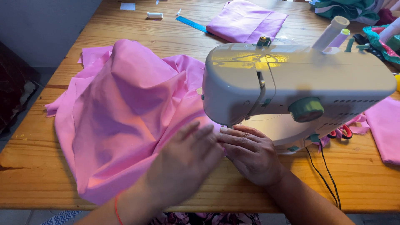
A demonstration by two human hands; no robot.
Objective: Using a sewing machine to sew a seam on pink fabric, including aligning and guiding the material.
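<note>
A large piece of pink fabric (125, 108) is bunched on the wooden table (37, 166) to the left of a white sewing machine (291, 79). My left hand (183, 160) lies flat on the fabric just in front of the machine's needle end, fingers spread a little. Beside it, my right hand (252, 154) presses down on the fabric's edge under the machine head, fingertips touching the left hand. The needle area is hidden by the machine head. Neither hand grips anything.
A folded pink cloth (246, 21), a blue ruler (191, 23) and a white bobbin (154, 15) lie at the far side. Thread spools (333, 31) stand on the machine. Red-handled scissors (341, 132), more pink fabric (385, 129) and black cables (327, 175) are at right.
</note>
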